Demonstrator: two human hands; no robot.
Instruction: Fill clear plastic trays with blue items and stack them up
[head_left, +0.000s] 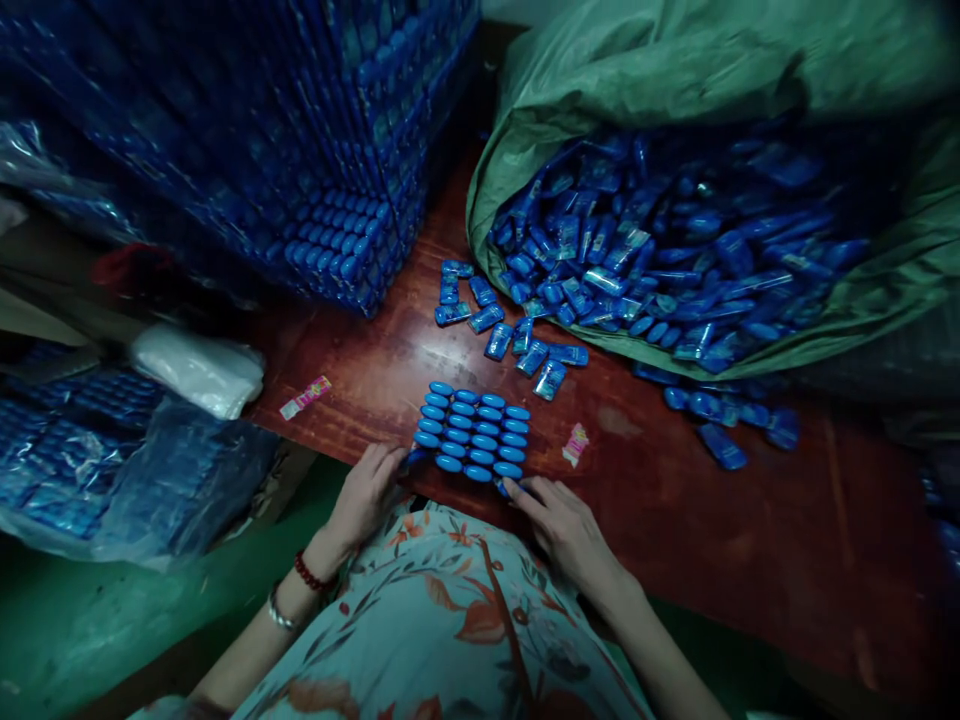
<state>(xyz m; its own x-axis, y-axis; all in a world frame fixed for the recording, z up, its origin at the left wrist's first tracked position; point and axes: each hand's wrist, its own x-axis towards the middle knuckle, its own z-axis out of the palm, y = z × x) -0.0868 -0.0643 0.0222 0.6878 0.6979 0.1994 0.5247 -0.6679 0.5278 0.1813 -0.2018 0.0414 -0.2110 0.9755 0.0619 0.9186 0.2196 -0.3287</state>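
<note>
Small blue plastic packs (474,432) stand close together in rows at the table's near edge, their rounded ends facing up. At the near left corner of this block, my left hand (369,492) has its fingers closed on a dark blue pack (418,457), mostly hidden. My right hand (568,525) is at the near right corner, its fingertips pinching another blue pack that shows only in part. Just beyond the block, several loose blue packs (550,379) lie flat with printed labels showing.
A large green sack (510,160) lies open at the back right, full of blue packs (600,240). Tall stacks of blue packs (337,235) rise at the back left. Pink wrappers (305,397) lie on the red-brown table (675,520). Plastic-wrapped packs (135,460) sit lower left.
</note>
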